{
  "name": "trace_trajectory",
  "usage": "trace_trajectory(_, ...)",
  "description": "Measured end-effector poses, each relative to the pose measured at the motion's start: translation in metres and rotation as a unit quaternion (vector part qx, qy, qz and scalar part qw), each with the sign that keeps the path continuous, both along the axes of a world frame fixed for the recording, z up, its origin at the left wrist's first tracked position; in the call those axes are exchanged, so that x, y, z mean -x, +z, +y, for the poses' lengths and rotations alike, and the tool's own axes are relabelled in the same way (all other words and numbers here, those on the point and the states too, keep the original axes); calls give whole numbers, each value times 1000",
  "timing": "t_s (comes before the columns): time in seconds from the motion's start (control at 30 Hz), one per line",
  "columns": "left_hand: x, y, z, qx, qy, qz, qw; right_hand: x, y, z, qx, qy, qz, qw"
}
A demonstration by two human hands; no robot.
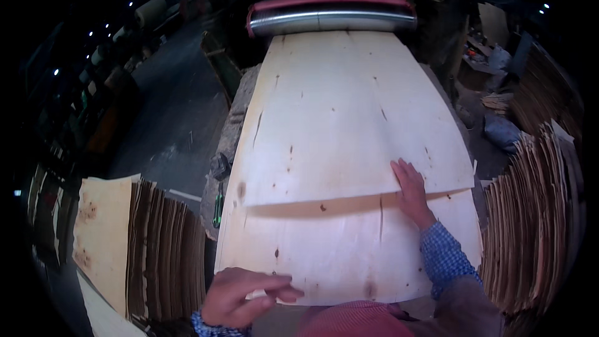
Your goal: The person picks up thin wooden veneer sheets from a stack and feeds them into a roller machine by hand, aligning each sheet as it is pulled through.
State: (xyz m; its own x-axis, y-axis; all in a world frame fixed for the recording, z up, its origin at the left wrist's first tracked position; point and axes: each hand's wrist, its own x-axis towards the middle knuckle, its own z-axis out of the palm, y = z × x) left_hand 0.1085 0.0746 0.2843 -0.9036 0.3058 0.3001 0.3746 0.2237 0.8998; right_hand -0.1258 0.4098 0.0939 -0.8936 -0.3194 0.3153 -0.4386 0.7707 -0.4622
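Note:
A wide, pale wood veneer sheet [337,112] with dark knots and streaks runs from a metal roller toward me. Its near edge lifts slightly over a second veneer sheet [337,249] lying beneath. My right hand [410,188] rests near the right part of that edge, fingers stretched over the upper sheet. Close to my body, my left hand [243,296] is above the near left corner of the lower sheet. Its fingers point right and its thumb stands apart, with nothing visibly held; slight blur softens the fingertips.
The shiny roller [331,22] crosses the far end below a red-pink strip. Veneer stacks stand on edge at the left [159,249] and right [524,212]. A green-handled tool [218,205] lies by the sheets' left side. Dark floor [168,106] stretches beyond.

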Motion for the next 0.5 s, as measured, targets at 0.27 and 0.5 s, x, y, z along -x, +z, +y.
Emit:
trace_trajectory(0.27, 16, 69, 66, 102, 20, 353, 930, 165, -55, -72, -134, 5, 27, 991)
trace_trajectory(0.5, 16, 26, 54, 111, -65, -4, 992, 202, -66, -101, -195, -80, -27, 977)
